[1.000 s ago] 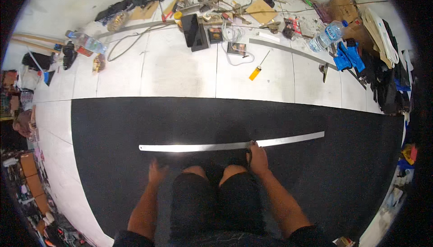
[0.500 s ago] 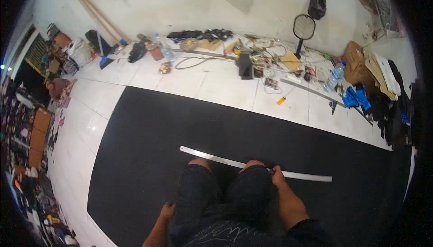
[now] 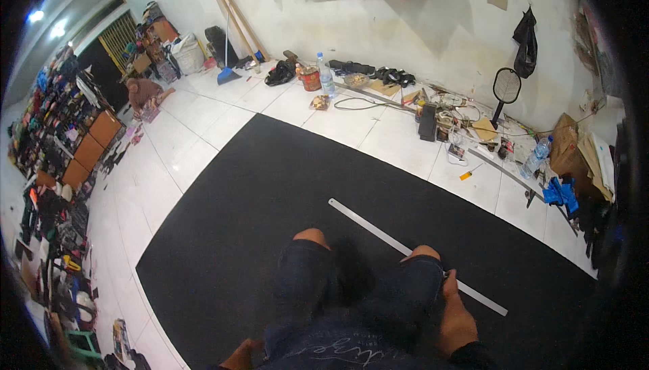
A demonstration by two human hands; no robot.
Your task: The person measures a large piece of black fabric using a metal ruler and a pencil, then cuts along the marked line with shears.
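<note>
A long metal ruler (image 3: 378,233) lies slantwise over a large black sheet of fabric (image 3: 250,187) spread on the floor. My right hand (image 3: 451,286) is beside my right knee, its fingers closed on the ruler toward its near right end. Part of the ruler passes behind that knee. Low in the picture, my left hand (image 3: 249,350) is near my left thigh and apart from the ruler. Its fingers are dim and partly hidden by my dark clothing.
White floor tiles (image 3: 169,150) border the fabric. Along the wall are water bottles (image 3: 536,157), an orange-handled tool (image 3: 471,172), a racket-shaped swatter (image 3: 506,89) and blue cloth (image 3: 561,194). Another person (image 3: 143,94) sits far left, near shelves and heaped goods (image 3: 61,123).
The view has swung left and up, so the ruler and fabric appear more slanted and farther right. My left hand has sunk lower in the picture; my right hand stays at the ruler.
</note>
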